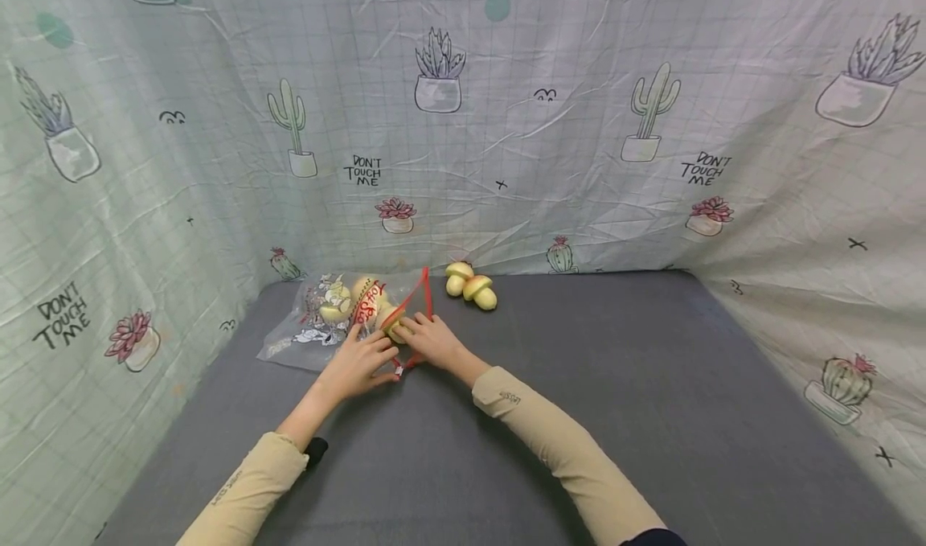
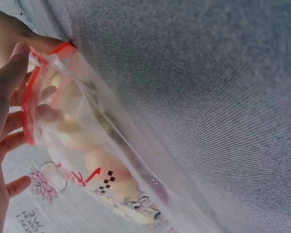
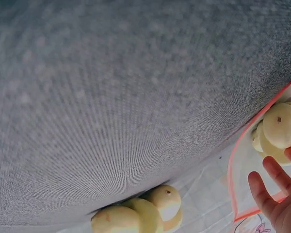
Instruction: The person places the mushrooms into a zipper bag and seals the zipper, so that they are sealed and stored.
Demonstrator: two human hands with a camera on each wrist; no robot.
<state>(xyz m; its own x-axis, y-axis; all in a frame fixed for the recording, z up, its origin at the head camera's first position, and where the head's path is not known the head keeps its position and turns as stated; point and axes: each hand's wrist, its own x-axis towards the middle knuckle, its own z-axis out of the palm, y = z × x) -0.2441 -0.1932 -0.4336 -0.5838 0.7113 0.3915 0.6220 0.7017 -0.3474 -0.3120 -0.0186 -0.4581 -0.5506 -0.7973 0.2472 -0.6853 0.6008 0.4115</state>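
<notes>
A clear plastic bag point(image 1: 289, 346) with a red-edged mouth and red lettering lies at the back left of the table. Several pale yellow toy mushrooms point(image 1: 334, 311) show through its plastic. My left hand point(image 1: 354, 365) grips the bag at its mouth, the thumb by the red rim point(image 2: 26, 104) and the fingers spread along it. Reaching into the mouth from the right, my right hand point(image 1: 432, 342) holds a toy mushroom point(image 3: 280, 125) between thumb and fingers; its other fingers are spread. Part of this hand is cut off in the right wrist view.
Two more toy mushrooms point(image 1: 481, 292) lie side by side to the right of the bag, near the back edge. A grey cloth covers the table point(image 1: 579, 353). Behind and at both sides hangs a curtain point(image 1: 499, 144) printed with cacti.
</notes>
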